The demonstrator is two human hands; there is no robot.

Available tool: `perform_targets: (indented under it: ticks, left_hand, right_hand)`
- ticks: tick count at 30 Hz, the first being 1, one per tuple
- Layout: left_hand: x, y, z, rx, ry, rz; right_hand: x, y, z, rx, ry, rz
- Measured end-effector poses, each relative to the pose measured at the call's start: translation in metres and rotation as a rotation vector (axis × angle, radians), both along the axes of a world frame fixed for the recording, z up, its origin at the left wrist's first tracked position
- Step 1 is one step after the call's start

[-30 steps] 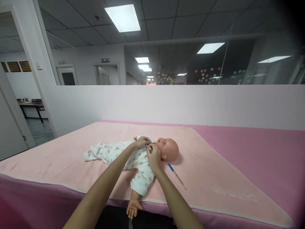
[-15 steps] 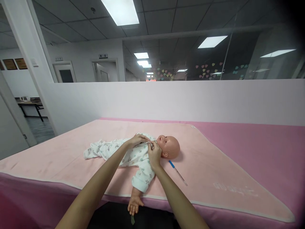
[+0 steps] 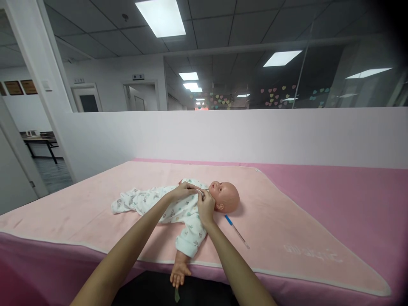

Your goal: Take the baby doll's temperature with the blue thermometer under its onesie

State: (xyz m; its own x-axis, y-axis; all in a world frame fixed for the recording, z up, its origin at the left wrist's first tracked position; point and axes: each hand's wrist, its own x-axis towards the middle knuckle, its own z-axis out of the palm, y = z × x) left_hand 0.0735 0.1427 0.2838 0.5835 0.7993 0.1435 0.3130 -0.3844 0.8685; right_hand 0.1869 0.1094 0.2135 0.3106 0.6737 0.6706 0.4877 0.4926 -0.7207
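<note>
1. Across the middle of the head view, a bald plastic baby doll (image 3: 228, 198) lies face up on a peach-coloured fleece blanket with a pale border (image 3: 293, 225), its head to the right and its legs to the left.
2. It wears a white cloth garment with small green and grey prints (image 3: 184, 211); 1 sleeved arm reaches toward the person, its plastic hand (image 3: 179, 273) extending past the blanket's near edge.
3. The person's bare left hand (image 3: 184, 191) lies over the doll's upper chest, with bent fingers touching the garment near the collar; I cannot tell whether they are pinching it, since the meeting fingertips are small and partly hidden.
4. The person's bare right hand (image 3: 206, 205) is just beside the doll's chin, thumb and fingers pinching white cloth at the collar, close to the left fingertips.
5. Near the doll's head, apart from both hands, lies 1 slim clear pen with a blue cap (image 3: 237, 231), slanting toward the person.
6. Beneath the blanket, a smooth pink surface (image 3: 338, 195) shows at the right; behind rises a low white partition (image 3: 242, 134).
</note>
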Motion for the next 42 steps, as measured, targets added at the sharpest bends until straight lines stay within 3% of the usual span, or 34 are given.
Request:
perform_targets:
  ticks: [6, 14, 21, 29, 34, 38, 42]
  left_hand:
    - [0.0, -0.002, -0.009, 0.242, 0.138, -0.002]
    - [-0.002, 0.001, -0.02, 0.299, 0.15, 0.105]
    - [0.004, -0.006, -0.023, 0.219, 0.039, 0.243]
    - [0.004, -0.003, -0.025, 0.004, -0.204, 0.225]
    - [0.007, -0.006, -0.02, 0.03, -0.165, 0.284]
    - [-0.003, -0.015, -0.016, 0.218, -0.014, 0.243]
    - [-0.022, -0.026, -0.03, 0.526, 0.139, 0.363]
  right_hand:
    - [0.001, 0.002, -0.003, -0.01, -0.045, -0.01]
    - [0.002, 0.006, -0.005, -0.006, 0.02, -0.008]
    - [0.002, 0.004, -0.005, 0.012, -0.045, -0.006]
    - [0.0, 0.003, -0.005, 0.005, -0.106, -0.048]
    - [0.001, 0.005, -0.007, -0.003, -0.181, -0.09]
    - [0.0, 0.002, -0.008, -0.011, -0.442, -0.171]
    - [-0.009, -0.004, -0.002, 0.017, -0.755, -0.063]
